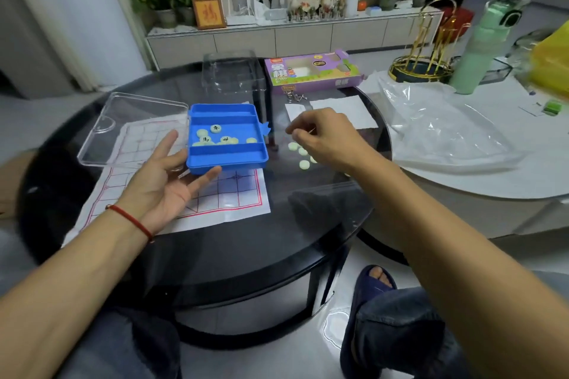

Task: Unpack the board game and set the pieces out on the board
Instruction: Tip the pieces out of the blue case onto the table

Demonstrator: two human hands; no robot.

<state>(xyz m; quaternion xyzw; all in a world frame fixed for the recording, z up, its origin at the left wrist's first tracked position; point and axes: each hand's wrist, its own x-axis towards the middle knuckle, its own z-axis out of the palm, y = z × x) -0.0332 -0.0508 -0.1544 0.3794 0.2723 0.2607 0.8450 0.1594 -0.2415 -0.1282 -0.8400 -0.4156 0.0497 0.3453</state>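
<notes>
The blue tray (227, 153) sits on the paper board (234, 193) and holds several pale green pieces (215, 129). The left hand (167, 176) lies beside it, fingers released, touching its near edge. The right hand (323, 135) hovers with fingers curled over loose pieces (304, 164) on the glass table (246, 249); whether it holds one, I cannot tell.

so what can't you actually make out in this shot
- Head view: whether the right hand pinches a piece; its curled fingers hide the tips.
- Pale pieces on the table: tops blurred, no markings readable, some hidden under that hand.
- Paper board: much covered by the blue tray, clear lid and left hand.
</notes>
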